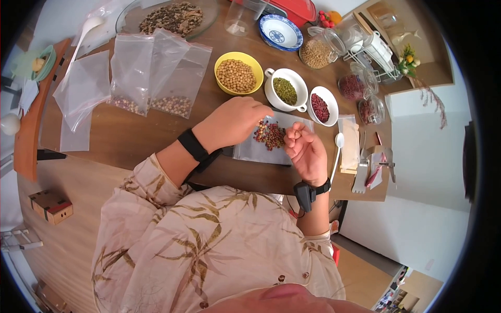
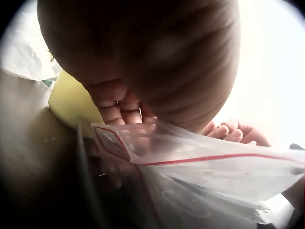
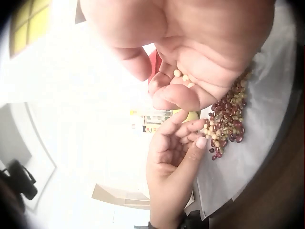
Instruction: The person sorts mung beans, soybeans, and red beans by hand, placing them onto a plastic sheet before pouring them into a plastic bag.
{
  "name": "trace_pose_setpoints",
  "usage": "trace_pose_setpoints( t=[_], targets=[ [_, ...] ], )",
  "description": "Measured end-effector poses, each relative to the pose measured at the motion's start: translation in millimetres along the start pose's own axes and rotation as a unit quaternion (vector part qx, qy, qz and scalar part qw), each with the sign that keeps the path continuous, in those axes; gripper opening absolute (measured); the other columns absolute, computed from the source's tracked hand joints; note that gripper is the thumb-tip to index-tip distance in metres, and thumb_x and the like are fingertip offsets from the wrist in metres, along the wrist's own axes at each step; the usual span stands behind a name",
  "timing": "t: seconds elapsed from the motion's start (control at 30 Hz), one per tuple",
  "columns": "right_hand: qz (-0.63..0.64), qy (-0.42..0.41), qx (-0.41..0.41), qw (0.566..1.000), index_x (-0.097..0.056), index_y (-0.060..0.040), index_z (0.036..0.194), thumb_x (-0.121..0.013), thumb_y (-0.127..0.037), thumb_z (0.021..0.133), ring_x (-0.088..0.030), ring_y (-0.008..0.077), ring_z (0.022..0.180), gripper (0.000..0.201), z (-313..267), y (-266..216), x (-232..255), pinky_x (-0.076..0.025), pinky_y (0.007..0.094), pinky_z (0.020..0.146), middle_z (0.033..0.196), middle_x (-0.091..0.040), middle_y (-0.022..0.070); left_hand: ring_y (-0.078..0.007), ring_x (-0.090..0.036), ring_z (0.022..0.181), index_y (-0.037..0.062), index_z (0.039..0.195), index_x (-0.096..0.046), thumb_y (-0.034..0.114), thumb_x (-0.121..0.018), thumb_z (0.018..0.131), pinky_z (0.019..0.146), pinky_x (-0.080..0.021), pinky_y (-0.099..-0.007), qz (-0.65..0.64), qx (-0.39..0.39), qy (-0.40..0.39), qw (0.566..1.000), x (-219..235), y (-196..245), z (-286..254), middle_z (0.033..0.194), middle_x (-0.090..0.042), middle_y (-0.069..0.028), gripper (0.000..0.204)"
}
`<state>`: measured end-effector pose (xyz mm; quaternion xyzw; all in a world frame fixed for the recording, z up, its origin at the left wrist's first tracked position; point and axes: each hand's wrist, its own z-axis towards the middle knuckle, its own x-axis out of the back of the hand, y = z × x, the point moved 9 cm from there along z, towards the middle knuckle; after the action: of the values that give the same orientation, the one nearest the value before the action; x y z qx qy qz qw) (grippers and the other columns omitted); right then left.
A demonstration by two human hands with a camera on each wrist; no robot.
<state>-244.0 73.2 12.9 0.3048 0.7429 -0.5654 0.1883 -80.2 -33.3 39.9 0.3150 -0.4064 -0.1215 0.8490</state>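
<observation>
**Right hand (image 1: 308, 155) cups yellow beans (image 3: 185, 77) beside the mix**

The right hand is turned palm up, its fingers bent inward around a few yellow beans. The left hand (image 1: 235, 124) is back up at the bag's other side, its fingers curled and its thumb near the mix; whether they pinch anything I cannot tell.

Between the hands, a clear bag (image 1: 249, 154) lies flat on the table (image 1: 117, 143). The mix (image 1: 271, 136), red, yellow and greenish beans, is heaped in the middle of it; I cannot tell whether inside or on top. A red stripe (image 2: 209, 160) runs along the bag's mouth, seen from the left wrist.

Beyond the hands stand a yellow bowl (image 1: 219, 65) of tan beans, a two-handled bowl (image 1: 294, 77) of green ones and a white bowl (image 1: 333, 107) of red ones. A white spoon (image 1: 340, 140) lies to the right. To the left are filled bags (image 1: 130, 60), beans gathered at their bottoms. A glass dish (image 1: 209, 22) of dark pieces sits behind them.
</observation>
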Motion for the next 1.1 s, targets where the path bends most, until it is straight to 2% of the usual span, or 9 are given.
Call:
trace_pose_setpoints(
  t=[0.13, 0.2, 0.33, 0.4, 0.47, 0.57, 0.9, 1.0, 1.1],
  targets=[
    [-0.078, 0.010, 0.022, 0.997, -0.068, -0.0008, 0.126, -0.062, -0.017, 0.112, -0.055, 0.0089, 0.083, 0.022, -11, 2, 16, -0.043, 0.0241, 0.069, 0.103, -0.067, 0.0027, -0.0366, -0.069, 0.107, 0.0066, 0.127, -0.074, 0.002, -0.074, 0.093, 0.096, -0.054, -0.0500, -0.005, 0.000, -0.009, 1.000, 0, -1, 0, 0.111, -0.075, -0.0114, 0.034],
    [-0.344, 0.091, 0.005, 0.935, -0.074, -0.0013, 0.124, -0.069, -0.016, 0.111, -0.057, 0.0066, 0.082, 0.020, -14, 3, 21, -0.045, 0.0243, 0.071, 0.099, -0.070, -0.0002, -0.0365, -0.069, 0.106, 0.0067, 0.126, -0.074, 0.002, -0.074, 0.092, 0.095, -0.054, -0.0497, -0.009, -0.005, -0.007, 1.000, 1, 1, 2, 0.110, -0.075, -0.0110, 0.034],
    [-0.505, 0.059, 0.106, 0.855, -0.078, -0.0012, 0.119, -0.075, -0.009, 0.107, -0.061, 0.0054, 0.076, 0.015, -2, 2, -9, -0.051, 0.0269, 0.069, 0.094, -0.072, -0.0014, -0.0369, -0.069, 0.102, 0.0061, 0.119, -0.075, 0.003, -0.074, 0.092, 0.090, -0.056, -0.0495, -0.011, -0.008, -0.008, 1.000, 4, 3, 3, 0.103, -0.073, -0.0120, 0.027],
    [-0.521, 0.055, 0.123, 0.843, -0.079, -0.0011, 0.117, -0.075, -0.009, 0.105, -0.068, 0.0121, 0.073, 0.014, 7, 1, -18, -0.054, 0.0311, 0.070, 0.095, -0.075, 0.0061, -0.0367, -0.069, 0.102, 0.0066, 0.122, -0.075, 0.001, -0.074, 0.092, 0.090, -0.055, -0.0489, -0.018, -0.003, -0.019, 1.000, 3, 2, 3, 0.105, -0.072, -0.0113, 0.031],
    [-0.639, 0.062, 0.175, 0.746, -0.079, -0.0028, 0.117, -0.076, -0.008, 0.102, -0.073, 0.0238, 0.075, 0.016, 7, -12, -44, -0.057, 0.0375, 0.072, 0.096, -0.076, 0.0137, -0.0374, -0.068, 0.102, 0.0064, 0.119, -0.074, 0.001, -0.074, 0.091, 0.088, -0.055, -0.0492, -0.009, -0.015, -0.021, 1.000, 4, 5, 4, 0.104, -0.072, -0.0119, 0.028],
    [-0.693, 0.036, 0.229, 0.683, -0.080, -0.0049, 0.115, -0.077, -0.008, 0.099, -0.075, 0.0313, 0.078, 0.017, 18, -12, -46, -0.058, 0.0418, 0.072, 0.098, -0.075, 0.0166, -0.0377, -0.068, 0.101, 0.0068, 0.114, -0.073, 0.001, -0.074, 0.090, 0.088, -0.055, -0.0497, -0.005, -0.029, -0.006, 1.000, 4, 5, 3, 0.101, -0.070, -0.0123, 0.025],
    [-0.673, 0.047, 0.091, 0.733, -0.079, -0.0041, 0.107, -0.079, -0.011, 0.098, -0.071, 0.0232, 0.073, 0.011, 35, -4, -33, -0.055, 0.0388, 0.067, 0.092, -0.074, 0.0140, -0.0355, -0.067, 0.102, 0.0072, 0.109, -0.073, 0.001, -0.076, 0.088, 0.090, -0.054, -0.0484, 0.042, -0.042, 0.015, 0.998, 4, 7, 0, 0.102, -0.070, -0.0101, 0.022],
    [-0.593, 0.019, 0.085, 0.801, -0.075, -0.0034, 0.108, -0.075, -0.012, 0.103, -0.067, 0.0153, 0.072, 0.010, 36, -3, -18, -0.052, 0.0332, 0.065, 0.091, -0.074, 0.0070, -0.0346, -0.067, 0.103, 0.0072, 0.106, -0.075, 0.002, -0.076, 0.088, 0.091, -0.054, -0.0473, 0.051, -0.038, 0.001, 0.998, 3, 5, 0, 0.101, -0.069, -0.0098, 0.019],
    [-0.245, 0.039, -0.032, 0.968, -0.068, -0.0072, 0.116, -0.065, -0.012, 0.109, -0.057, 0.0076, 0.076, 0.009, 24, -2, 5, -0.043, 0.0221, 0.066, 0.093, -0.067, -0.0035, -0.0346, -0.068, 0.102, 0.0068, 0.102, -0.077, 0.002, -0.076, 0.089, 0.090, -0.055, -0.0468, 0.068, -0.035, 0.001, 0.997, 4, 6, 0, 0.100, -0.070, -0.0095, 0.014]
  ],
)
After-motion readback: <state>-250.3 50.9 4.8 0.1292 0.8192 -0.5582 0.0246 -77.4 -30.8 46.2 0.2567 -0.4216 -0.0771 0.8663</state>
